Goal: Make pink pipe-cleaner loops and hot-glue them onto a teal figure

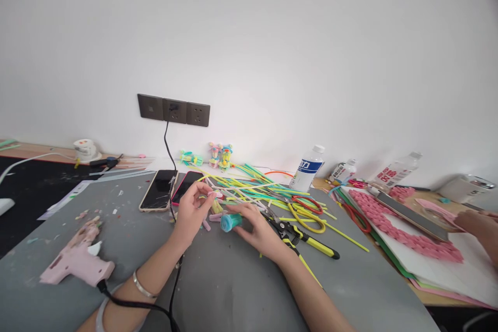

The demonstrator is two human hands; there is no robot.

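Observation:
My left hand [191,211] is closed, thumb and forefinger pinching a small pink fuzzy piece [215,194]. To its right, my right hand [260,229] has its fingers around a short teal-blue cylinder [230,222], whose round end faces me; its exact kind is unclear. Short yellow and pink fuzzy pieces [215,209] lie between the hands. Behind them spreads a heap of green, yellow and white pipe cleaners [257,187]. Yellow-and-black pliers [299,236] rest just right of my right hand, near scissors with yellow handles [309,220].
A pink glue gun [78,259] lies at left, its black cord crossing under my left arm. Two phones [158,191] lie behind. Small fuzzy figures [221,156] and a white bottle [308,170] stand by the wall. Another person's hand [480,225] is at right beside pink braided material [404,228].

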